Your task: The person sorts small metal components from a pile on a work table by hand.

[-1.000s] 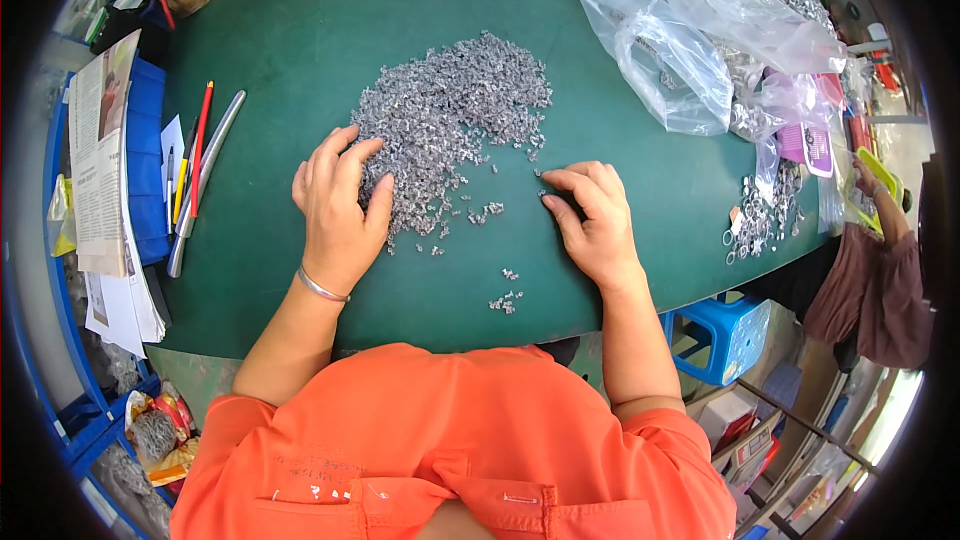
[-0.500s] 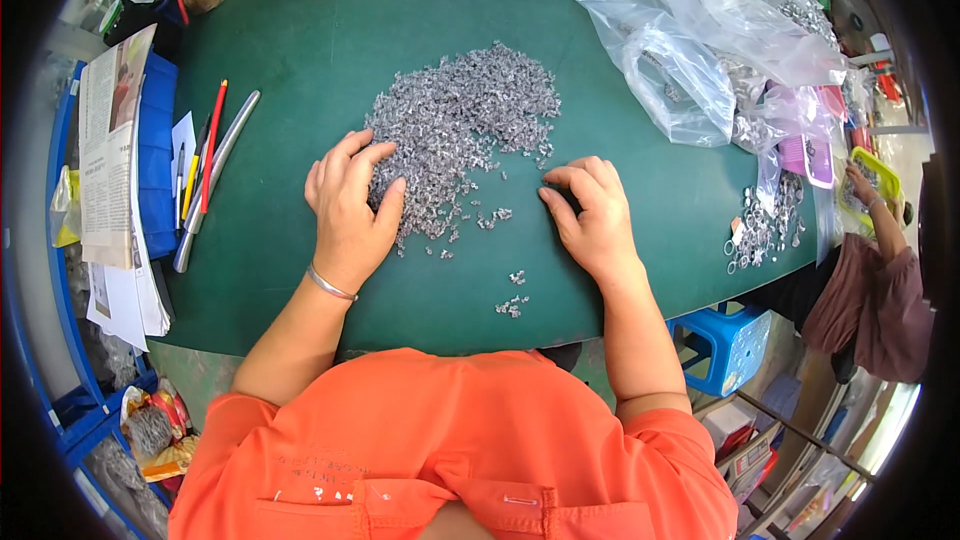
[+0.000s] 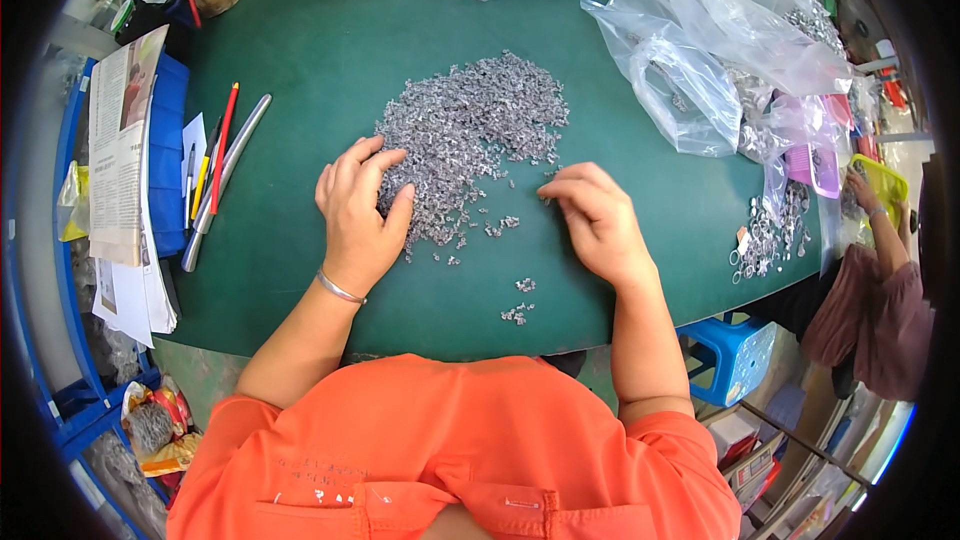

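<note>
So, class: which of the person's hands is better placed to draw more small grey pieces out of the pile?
Probably the left hand: its fingers rest on the edge of the pile of small grey pieces. The right hand lies on the green table beside the pile, by only a few strays.

Bright, even light; sharp centre, fisheye bending at dark rim.

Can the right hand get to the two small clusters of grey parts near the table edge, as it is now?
Probably yes. The right hand lies flat on the green table, and the small clusters sit just nearer the person, with only bare mat between.
</note>
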A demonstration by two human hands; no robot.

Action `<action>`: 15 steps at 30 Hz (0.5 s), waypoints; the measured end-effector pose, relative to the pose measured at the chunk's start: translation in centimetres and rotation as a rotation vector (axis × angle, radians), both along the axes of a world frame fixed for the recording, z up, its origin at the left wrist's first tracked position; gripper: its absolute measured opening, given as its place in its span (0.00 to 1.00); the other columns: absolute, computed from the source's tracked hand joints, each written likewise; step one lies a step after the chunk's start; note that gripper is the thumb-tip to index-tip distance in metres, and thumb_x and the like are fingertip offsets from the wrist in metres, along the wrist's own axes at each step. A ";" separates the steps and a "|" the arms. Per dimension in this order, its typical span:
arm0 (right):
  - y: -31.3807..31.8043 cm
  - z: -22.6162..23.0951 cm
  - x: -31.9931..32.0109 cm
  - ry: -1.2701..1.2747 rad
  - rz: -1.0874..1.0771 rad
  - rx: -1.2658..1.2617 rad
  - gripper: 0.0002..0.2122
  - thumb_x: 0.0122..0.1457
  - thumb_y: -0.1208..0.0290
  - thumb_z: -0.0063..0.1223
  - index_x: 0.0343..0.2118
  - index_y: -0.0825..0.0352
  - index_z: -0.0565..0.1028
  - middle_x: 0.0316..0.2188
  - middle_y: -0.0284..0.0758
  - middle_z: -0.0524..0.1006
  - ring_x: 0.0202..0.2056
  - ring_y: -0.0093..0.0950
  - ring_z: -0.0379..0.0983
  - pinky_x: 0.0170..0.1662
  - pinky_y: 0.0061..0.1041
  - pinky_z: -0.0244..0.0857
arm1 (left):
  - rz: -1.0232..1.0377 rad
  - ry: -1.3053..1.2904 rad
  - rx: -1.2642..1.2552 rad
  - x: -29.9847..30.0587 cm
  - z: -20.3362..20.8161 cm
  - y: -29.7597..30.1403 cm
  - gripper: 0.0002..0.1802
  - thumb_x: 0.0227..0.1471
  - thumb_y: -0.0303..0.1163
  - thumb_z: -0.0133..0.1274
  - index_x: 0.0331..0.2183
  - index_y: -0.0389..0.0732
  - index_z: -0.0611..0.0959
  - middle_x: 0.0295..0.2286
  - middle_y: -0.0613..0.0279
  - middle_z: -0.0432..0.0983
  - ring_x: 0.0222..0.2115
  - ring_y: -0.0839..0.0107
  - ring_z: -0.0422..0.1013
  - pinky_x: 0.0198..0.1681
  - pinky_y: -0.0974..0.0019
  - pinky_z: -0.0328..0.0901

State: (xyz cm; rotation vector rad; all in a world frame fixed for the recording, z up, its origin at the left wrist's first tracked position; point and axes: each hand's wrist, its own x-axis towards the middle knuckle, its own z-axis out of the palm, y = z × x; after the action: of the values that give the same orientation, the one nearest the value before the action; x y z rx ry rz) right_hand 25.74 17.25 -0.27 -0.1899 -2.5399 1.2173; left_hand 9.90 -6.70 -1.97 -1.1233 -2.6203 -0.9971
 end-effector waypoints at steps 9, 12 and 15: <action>0.8 -0.9 0.7 0.079 -0.135 0.099 0.06 0.53 0.82 0.59 0.34 0.66 0.80 0.34 0.36 0.77 0.36 0.37 0.74 0.40 0.32 0.68 | 0.006 0.005 0.026 -0.1 -0.3 0.2 0.20 0.49 0.31 0.61 0.46 0.44 0.81 0.51 0.55 0.73 0.54 0.55 0.68 0.61 0.50 0.53; 0.5 -0.7 0.5 0.049 -0.048 0.204 0.06 0.51 0.78 0.63 0.32 0.64 0.80 0.33 0.33 0.77 0.36 0.36 0.72 0.42 0.32 0.65 | -0.007 -0.005 0.034 -0.1 -0.4 0.1 0.20 0.49 0.31 0.61 0.46 0.44 0.81 0.51 0.55 0.73 0.54 0.55 0.67 0.60 0.51 0.54; 0.7 -0.1 0.8 0.022 0.013 0.215 0.06 0.50 0.76 0.65 0.32 0.64 0.80 0.32 0.32 0.77 0.37 0.35 0.72 0.43 0.32 0.64 | 0.012 0.018 0.031 -0.1 -0.3 -0.1 0.20 0.48 0.31 0.61 0.46 0.44 0.81 0.50 0.55 0.73 0.54 0.55 0.68 0.60 0.51 0.54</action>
State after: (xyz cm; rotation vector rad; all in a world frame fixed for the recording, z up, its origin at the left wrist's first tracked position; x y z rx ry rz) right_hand 26.53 17.99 -0.37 -0.1096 -2.6321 0.9354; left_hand 9.82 -6.77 -2.29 -1.1037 -2.5850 -1.0170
